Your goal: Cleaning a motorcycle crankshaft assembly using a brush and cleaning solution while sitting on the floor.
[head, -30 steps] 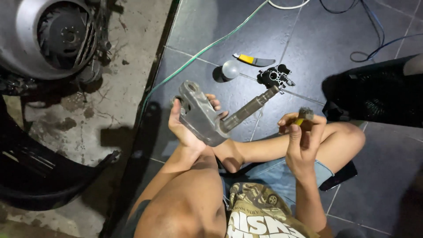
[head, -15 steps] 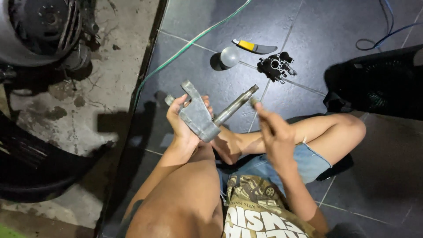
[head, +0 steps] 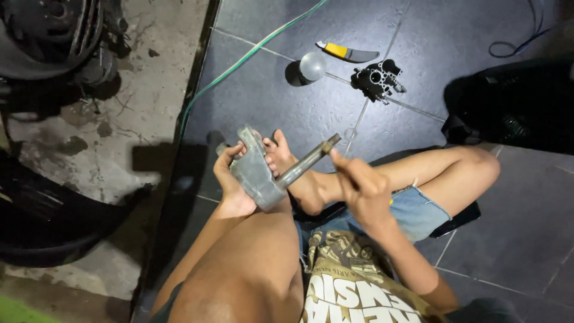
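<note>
one grey metal part [head: 258,173] with a shaft is gripped by the left hand [head: 230,182] above the knee; the right hand [head: 365,188] is closed at the shaft tip. open tile floor [head: 269,101] is seen beyond, with one bulb [head: 313,64] and one black carburetor [head: 376,78].

left hand [head: 230,182] gripping, right hand [head: 365,188] pinching

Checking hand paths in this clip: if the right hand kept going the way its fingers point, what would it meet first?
Probably the tip of the metal shaft held by the left hand; the right hand points up-left, almost touching it, though depth is unclear.
</note>
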